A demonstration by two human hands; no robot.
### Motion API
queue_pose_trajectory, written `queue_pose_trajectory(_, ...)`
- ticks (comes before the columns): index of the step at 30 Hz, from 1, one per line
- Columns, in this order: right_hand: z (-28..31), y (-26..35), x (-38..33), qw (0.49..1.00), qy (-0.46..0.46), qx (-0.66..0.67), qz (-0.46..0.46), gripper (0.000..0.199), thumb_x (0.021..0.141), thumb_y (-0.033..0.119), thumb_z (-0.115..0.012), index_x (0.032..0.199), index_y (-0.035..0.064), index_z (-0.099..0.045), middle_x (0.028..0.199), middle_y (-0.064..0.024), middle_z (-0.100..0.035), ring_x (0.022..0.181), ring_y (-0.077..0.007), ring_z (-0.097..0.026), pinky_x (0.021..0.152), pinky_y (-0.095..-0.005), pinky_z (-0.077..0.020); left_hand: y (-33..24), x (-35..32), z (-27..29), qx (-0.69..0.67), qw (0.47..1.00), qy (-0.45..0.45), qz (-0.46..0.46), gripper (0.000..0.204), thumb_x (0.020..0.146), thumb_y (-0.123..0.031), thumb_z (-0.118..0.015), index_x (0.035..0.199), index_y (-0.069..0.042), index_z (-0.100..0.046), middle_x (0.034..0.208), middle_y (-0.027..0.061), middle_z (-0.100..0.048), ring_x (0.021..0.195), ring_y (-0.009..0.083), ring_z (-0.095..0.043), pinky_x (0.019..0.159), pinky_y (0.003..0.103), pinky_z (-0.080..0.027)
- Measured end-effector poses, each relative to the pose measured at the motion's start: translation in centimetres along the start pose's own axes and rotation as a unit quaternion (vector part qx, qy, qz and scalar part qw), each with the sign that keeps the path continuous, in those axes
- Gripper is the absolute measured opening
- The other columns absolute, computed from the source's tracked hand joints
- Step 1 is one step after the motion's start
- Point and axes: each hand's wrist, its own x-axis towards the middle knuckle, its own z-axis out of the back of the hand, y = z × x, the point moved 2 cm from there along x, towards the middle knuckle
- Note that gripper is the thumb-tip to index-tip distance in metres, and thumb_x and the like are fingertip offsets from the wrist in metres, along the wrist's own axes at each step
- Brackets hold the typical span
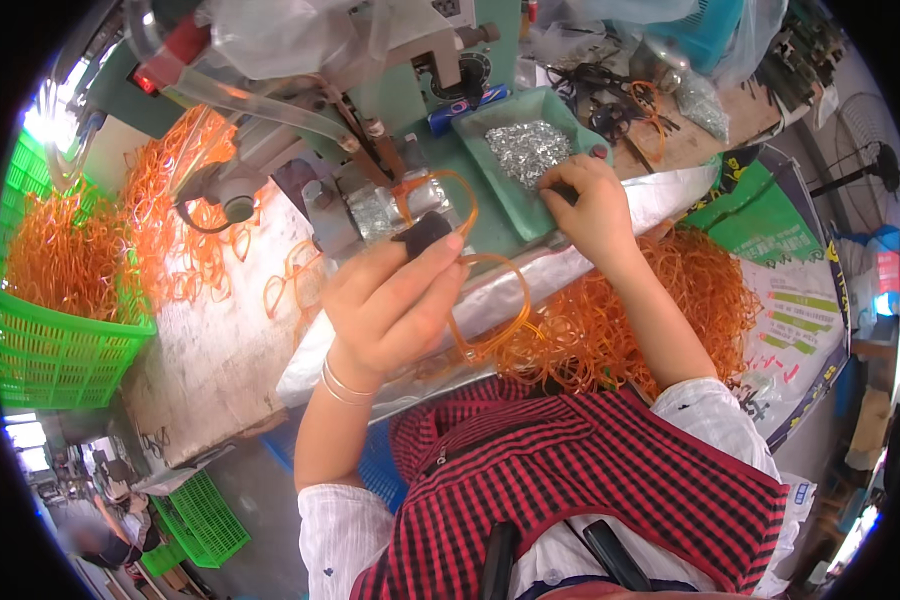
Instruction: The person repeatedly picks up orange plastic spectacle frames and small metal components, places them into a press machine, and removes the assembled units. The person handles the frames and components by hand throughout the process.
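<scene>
In front of the green bench machine (385, 85), my left hand (395, 300) pinches a loop of orange cord (523, 290). A black covering (426, 234) wraps one of its fingertips. Part of the loop reaches up beside the machine's metal work area (375, 208). My right hand (592, 208) is at the right edge of a green tray (515, 215) with small shiny metal pieces (530, 150). Its thumb and fingers are drawn together, with something dark at the thumb tip. Whether a metal piece is between them is hidden.
Tangled orange loops (715, 285) lie heaped close to my right forearm. More orange loops (185, 240) cover the bench at left, beside a filled green basket (65, 345). A clear tube (260, 105) crosses above the bench. Black cords (600, 95) lie behind the tray.
</scene>
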Motion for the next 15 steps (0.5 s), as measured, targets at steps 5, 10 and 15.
queue_pose_trajectory(5,-2.0,0.2,1.0,0.992,-0.034,-0.117,-0.001,0.008,0.077,0.015,-0.074,0.082,0.0085,-0.072,0.087,-0.0120,-0.066,0.091,-0.0334,-0.063,0.079,-0.0425,-0.0502,-1.7,-2.0,-0.6,-0.086,0.988,-0.025,0.125,0.035,0.077,0.004,-0.076,0.108,-0.006,-0.064,0.115,0.0148,-0.072,0.087,0.0267,-0.069,0.065,0.032,-0.048)
queue_pose_trajectory(10,-2.4,0.8,3.9,0.996,-0.043,-0.033,-0.075,0.016,0.086,0.020,-0.068,0.094,0.0051,-0.069,0.091,-0.0132,-0.073,0.083,-0.0299,-0.070,0.074,-0.0377,-0.0532,-4.5,-5.8,0.7,0.018,0.973,-0.050,0.223,0.033,0.077,-0.003,-0.075,0.109,-0.007,-0.070,0.115,0.0127,-0.071,0.088,0.0311,-0.066,0.076,0.039,-0.053)
queue_pose_trajectory(15,-0.4,0.0,2.8,0.988,-0.087,0.093,-0.090,0.018,0.086,0.014,-0.071,0.101,0.0046,-0.072,0.092,-0.0111,-0.073,0.085,-0.0203,-0.071,0.078,-0.0307,-0.0524,3.0,-7.2,7.7,0.249,0.901,0.044,0.352,0.023,0.081,-0.005,-0.070,0.104,-0.004,-0.070,0.118,0.0166,-0.066,0.106,0.0377,-0.061,0.095,0.046,-0.046)
